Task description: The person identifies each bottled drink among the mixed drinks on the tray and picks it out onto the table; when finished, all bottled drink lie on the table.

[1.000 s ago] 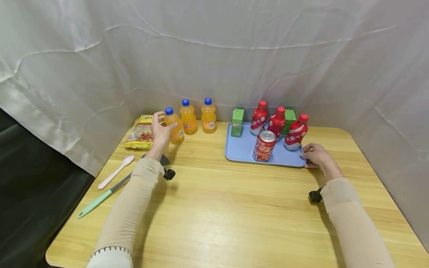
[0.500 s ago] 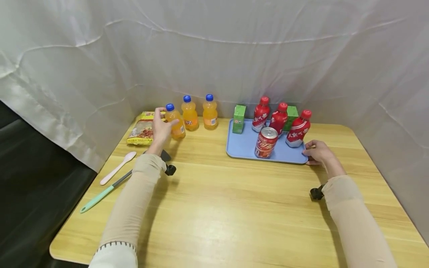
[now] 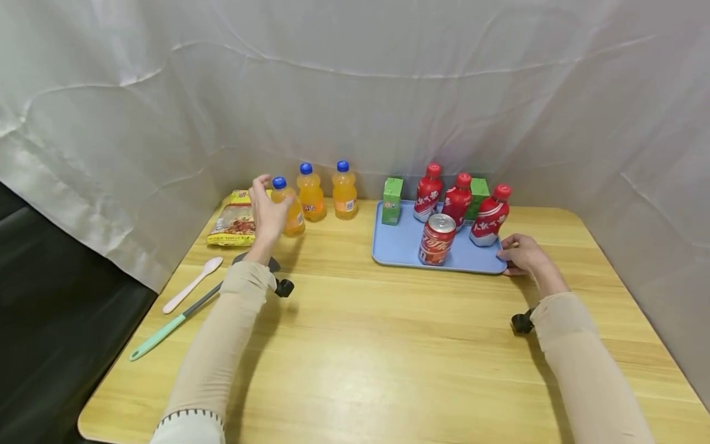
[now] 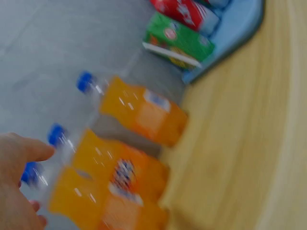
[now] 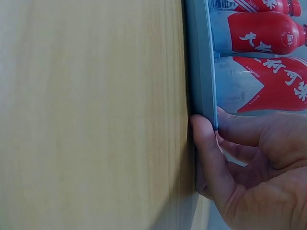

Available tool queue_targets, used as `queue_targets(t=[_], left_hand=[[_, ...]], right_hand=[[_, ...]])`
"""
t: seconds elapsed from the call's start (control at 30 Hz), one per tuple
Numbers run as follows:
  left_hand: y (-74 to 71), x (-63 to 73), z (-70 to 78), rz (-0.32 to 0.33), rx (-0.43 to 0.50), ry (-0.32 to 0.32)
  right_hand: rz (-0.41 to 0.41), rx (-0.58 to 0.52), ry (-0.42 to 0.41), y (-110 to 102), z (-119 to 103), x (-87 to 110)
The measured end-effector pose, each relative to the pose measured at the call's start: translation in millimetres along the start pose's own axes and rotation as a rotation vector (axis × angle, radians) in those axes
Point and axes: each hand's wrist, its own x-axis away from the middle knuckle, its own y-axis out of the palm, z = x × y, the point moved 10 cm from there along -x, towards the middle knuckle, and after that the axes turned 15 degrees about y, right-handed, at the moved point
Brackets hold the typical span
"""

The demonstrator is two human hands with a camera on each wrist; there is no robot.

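Observation:
My left hand (image 3: 268,213) is beside the leftmost orange soda bottle (image 3: 294,224), thumb and fingers spread apart at its upper part. In the left wrist view the thumb stands near the blue caps, and that bottle's orange body (image 4: 79,199) shows beyond the hand. My right hand (image 3: 524,256) pinches the right front corner of a blue tray (image 3: 396,251), thumb above and fingers under the rim (image 5: 207,76). On the tray stand several red cola bottles (image 3: 490,219), a red can (image 3: 437,242) and two green drink cartons (image 3: 391,203).
Two more orange soda bottles (image 3: 312,200) stand upright along the back curtain. A yellow food packet (image 3: 233,222) lies left of my left hand. A pink spoon (image 3: 194,283) and a green-handled spatula (image 3: 161,336) lie on the wooden table (image 3: 377,357).
The fingers of my left hand have spread away from the leftmost orange soda bottle, which stays upright. My right hand keeps its hold on the tray corner.

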Motion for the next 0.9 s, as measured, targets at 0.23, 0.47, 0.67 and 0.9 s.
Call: queue_targets(t=[0.23,0.47,0.67,0.9], left_hand=[[15.9,-6.3,87.7,0.04,-0.006,0.296],[80.9,5.4,128.3,-0.203,0.043,0.425],[138.7,17.0,133.7,-0.393,-0.015,0.414],[187.6,28.4,134.8,-0.499,-0.041,0.366]], right_hand=[[0.017,0.011,0.001,-6.1,-1.8,4.3],[0.022,0.001,-0.005,-2.3,-1.2,3.2],[0.019,-0.006,-0.003,1.1,-0.8,1.9],[0.018,-0.006,-0.005,1.4,-1.6,3.1]])
